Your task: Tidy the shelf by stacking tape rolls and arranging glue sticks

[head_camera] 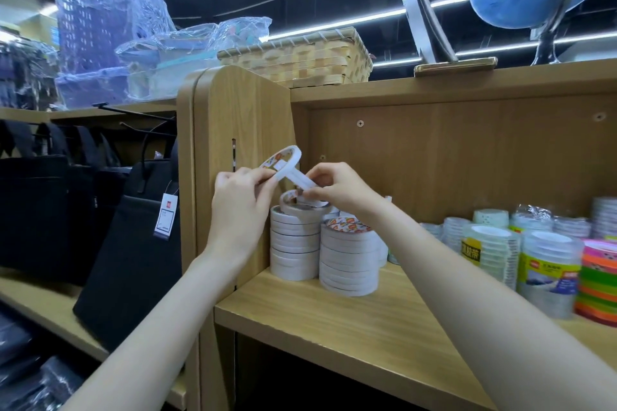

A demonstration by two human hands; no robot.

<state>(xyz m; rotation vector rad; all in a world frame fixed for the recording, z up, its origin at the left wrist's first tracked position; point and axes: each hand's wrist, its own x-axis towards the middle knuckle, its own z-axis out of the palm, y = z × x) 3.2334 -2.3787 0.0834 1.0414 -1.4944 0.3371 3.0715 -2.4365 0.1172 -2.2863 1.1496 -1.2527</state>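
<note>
My left hand (242, 200) pinches a thin white tape roll (281, 159), tilted, above the shelf. My right hand (337, 190) pinches a loose white strip of tape (302, 181) that runs from that roll. Below stand two stacks of thin white tape rolls: a left stack (294, 243) with a tilted roll (302, 207) lying loose on top, and a right stack (349, 257) with a red-and-orange label on its top roll. Both stacks sit at the left end of the wooden shelf board (334, 317). No glue sticks are visible.
A wooden side panel (233, 130) stands just left of the stacks. Clear tape stacks (490, 250), wrapped rolls (551, 274) and bright coloured tape (597, 280) fill the shelf's right part. Black bags (130, 243) hang to the left. A woven basket (300, 57) sits on top.
</note>
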